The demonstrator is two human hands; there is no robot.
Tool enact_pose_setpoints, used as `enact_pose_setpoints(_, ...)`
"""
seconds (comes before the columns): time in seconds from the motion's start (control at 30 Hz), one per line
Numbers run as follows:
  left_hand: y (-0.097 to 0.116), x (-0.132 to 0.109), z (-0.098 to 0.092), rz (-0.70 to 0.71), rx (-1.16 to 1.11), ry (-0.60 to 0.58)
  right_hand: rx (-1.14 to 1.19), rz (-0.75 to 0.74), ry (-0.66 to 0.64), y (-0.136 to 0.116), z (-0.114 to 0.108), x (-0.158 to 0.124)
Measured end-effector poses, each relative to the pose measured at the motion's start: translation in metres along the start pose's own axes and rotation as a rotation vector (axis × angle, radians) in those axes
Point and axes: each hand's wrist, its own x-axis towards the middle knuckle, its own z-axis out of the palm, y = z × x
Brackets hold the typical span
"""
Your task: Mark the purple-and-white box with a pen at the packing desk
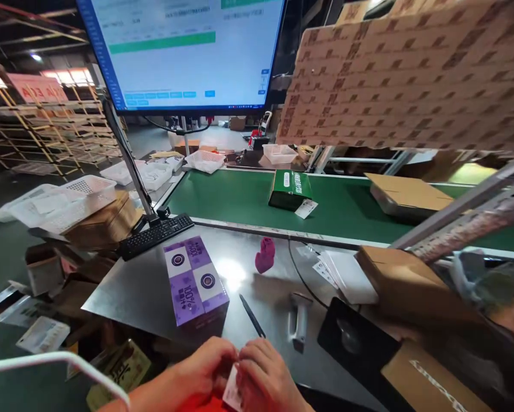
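At the bottom middle, my left hand [212,361] and my right hand [263,372] are close together with fingers bent. Between them is a small white paper label [232,392] with faint print, pinched by both hands and partly covered by the fingers. Just ahead, a purple and white carton [197,280] stands on the metal table [132,292]. A dark pen [252,316] lies right beyond my hands. To its right is a grey handheld tool [300,320] whose kind I cannot make out. Farther off sits a crumpled pink-purple object [265,255].
A green conveyor belt [222,194] runs behind the table, carrying a green box [289,190] and a brown carton [407,194]. A monitor [184,57] rises above a keyboard [156,236]. At right are a mouse pad [338,355], white papers [349,277] and a cardboard box [403,286].
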Motion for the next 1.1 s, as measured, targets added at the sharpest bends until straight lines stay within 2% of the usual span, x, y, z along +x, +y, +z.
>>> enact_pose_setpoints(0.07, 0.002, -0.006, -0.004, 0.045, 0.015, 0.053, 0.008, 0.053, 0.013, -0.001, 0.010, 0.001)
enact_pose_setpoints(0.13, 0.008, -0.016, -0.012, 0.198, 0.133, 0.064, 0.044, 0.107, 0.058, 0.001, 0.020, 0.001)
enact_pose_setpoints(0.27, 0.017, -0.033, -0.036, 0.501, 0.605, 0.031, 0.142, 0.166, 0.041, 0.009, 0.045, 0.002)
enact_pose_setpoints(0.37, 0.016, -0.031, -0.055, 0.583, 0.856, 0.145, 0.133, 0.186, 0.012, 0.017, 0.071, 0.003)
enact_pose_setpoints(0.5, 0.014, -0.016, -0.074, 0.549, 0.970, 0.269, -0.041, 0.218, 0.108, 0.032, 0.111, 0.003)
enact_pose_setpoints(0.63, 0.016, -0.017, -0.096, 0.507, 0.922, 0.224, -0.148, 0.240, 0.238, 0.058, 0.144, -0.001)
enact_pose_setpoints(0.77, 0.026, -0.054, -0.122, 0.417, 0.989, 0.217, -0.169, 0.279, 0.349, 0.073, 0.175, -0.009)
enact_pose_setpoints(0.87, 0.050, -0.094, -0.140, 0.460, 1.053, 0.194, -0.167, 0.424, 0.419, 0.069, 0.193, -0.018)
enact_pose_setpoints(0.97, 0.089, -0.112, -0.162, 0.691, 1.142, 0.249, -0.217, 0.695, 0.486, 0.075, 0.186, -0.029)
enact_pose_setpoints(1.03, 0.115, -0.102, -0.178, 0.946, 1.290, 0.291, -0.306, 0.928, 0.545, 0.092, 0.160, -0.039)
enact_pose_setpoints(1.1, 0.132, -0.079, -0.187, 1.177, 1.555, 0.206, -0.416, 1.179, 0.604, 0.117, 0.120, -0.049)
